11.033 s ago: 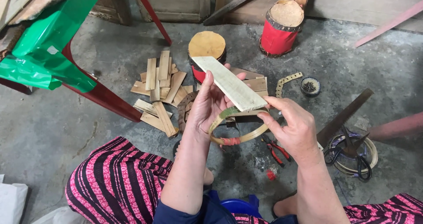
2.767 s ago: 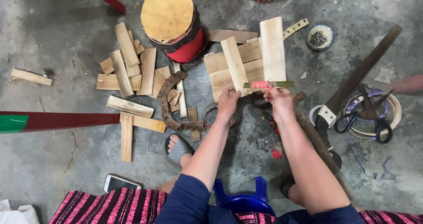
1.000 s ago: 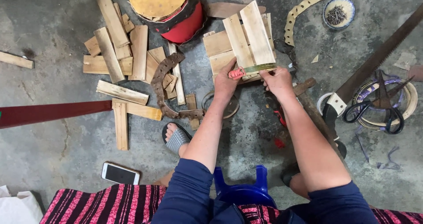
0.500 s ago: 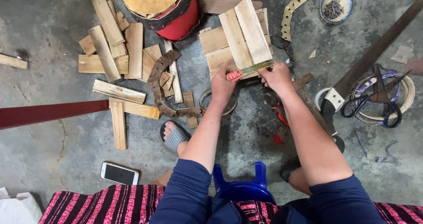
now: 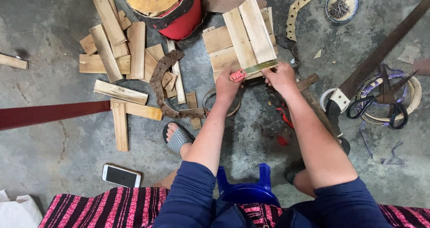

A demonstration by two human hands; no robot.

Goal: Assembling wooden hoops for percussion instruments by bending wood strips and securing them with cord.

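A pale wooden slat point(image 5: 257, 30) is held on the concrete floor point(image 5: 58, 165) over stacked boards point(image 5: 219, 42), right hand point(image 5: 281, 78) gripped on its near end, left hand point(image 5: 227, 82) closed round a pink-handled blade point(image 5: 251, 69) set across it, cut judged barely begun.

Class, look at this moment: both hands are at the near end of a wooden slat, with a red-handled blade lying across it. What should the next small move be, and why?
Probably draw the blade along the end edge of the slat. The left hand grips the red handle, the right hand holds the blade's other end, and the blade already lies across the slat's near end, so it looks set for a shaving stroke. How deep it bites cannot be told.
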